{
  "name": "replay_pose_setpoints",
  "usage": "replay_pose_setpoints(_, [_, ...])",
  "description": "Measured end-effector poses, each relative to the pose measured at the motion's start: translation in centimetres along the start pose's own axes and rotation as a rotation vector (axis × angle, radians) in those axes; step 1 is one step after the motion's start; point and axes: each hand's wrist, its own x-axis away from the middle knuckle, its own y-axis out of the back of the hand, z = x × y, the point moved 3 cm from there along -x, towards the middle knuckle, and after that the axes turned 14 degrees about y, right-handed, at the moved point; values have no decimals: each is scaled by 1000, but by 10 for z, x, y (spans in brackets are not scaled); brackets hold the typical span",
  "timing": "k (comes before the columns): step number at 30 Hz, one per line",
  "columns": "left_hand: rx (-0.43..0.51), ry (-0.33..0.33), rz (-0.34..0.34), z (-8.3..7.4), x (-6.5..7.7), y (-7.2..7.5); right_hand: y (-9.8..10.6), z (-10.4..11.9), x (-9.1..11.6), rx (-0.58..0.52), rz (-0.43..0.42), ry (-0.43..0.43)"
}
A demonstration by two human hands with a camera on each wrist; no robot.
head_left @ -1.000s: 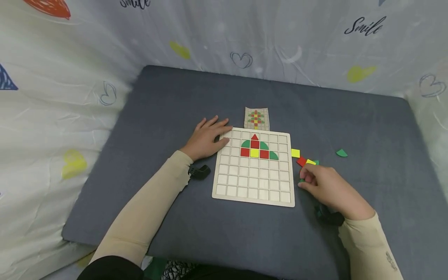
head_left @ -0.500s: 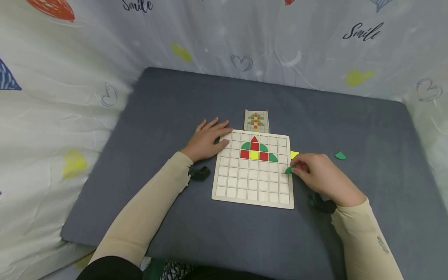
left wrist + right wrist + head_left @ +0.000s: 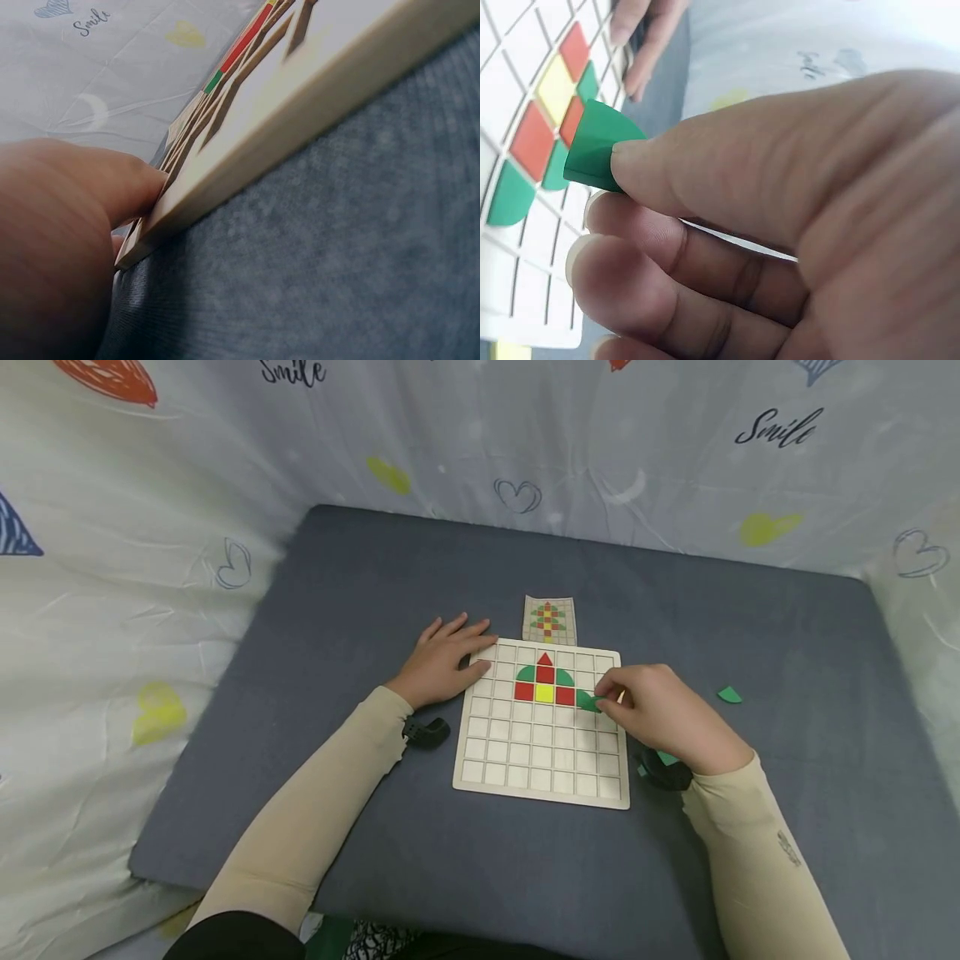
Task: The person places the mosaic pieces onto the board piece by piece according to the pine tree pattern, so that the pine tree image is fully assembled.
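A wooden grid board [image 3: 517,752] lies on the grey table, with red, yellow and green tiles set in its upper rows. My right hand [image 3: 660,714] is over the board's right side and pinches a green quarter-circle tile [image 3: 600,142] between thumb and index finger. In the head view that tile overlaps the rightmost green tile in the grid. My left hand [image 3: 442,664] rests at the board's upper left corner, fingers spread; in the left wrist view its thumb [image 3: 139,184] touches the board's edge [image 3: 247,172].
A small pattern card [image 3: 550,620] lies just behind the board. One green tile [image 3: 729,695] is on the table at the right. More green pieces [image 3: 667,758] show beside the right wrist strap. A yellow tile [image 3: 510,351] lies by the board's edge. Printed curtains [image 3: 450,435] surround the table.
My right hand has picked up the green tile beside the board and carried it left and up over the grid. The left hand has stayed at the corner.
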Motion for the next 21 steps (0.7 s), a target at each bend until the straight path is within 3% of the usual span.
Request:
replay_pose_setpoints(15, [-3, 8, -6, 0, 0, -1, 3, 13, -34, -9, -10, 102])
replay_pose_setpoints(21, [-5, -1, -5, -1, 0, -1, 9, 16, -45, -12, -8, 97])
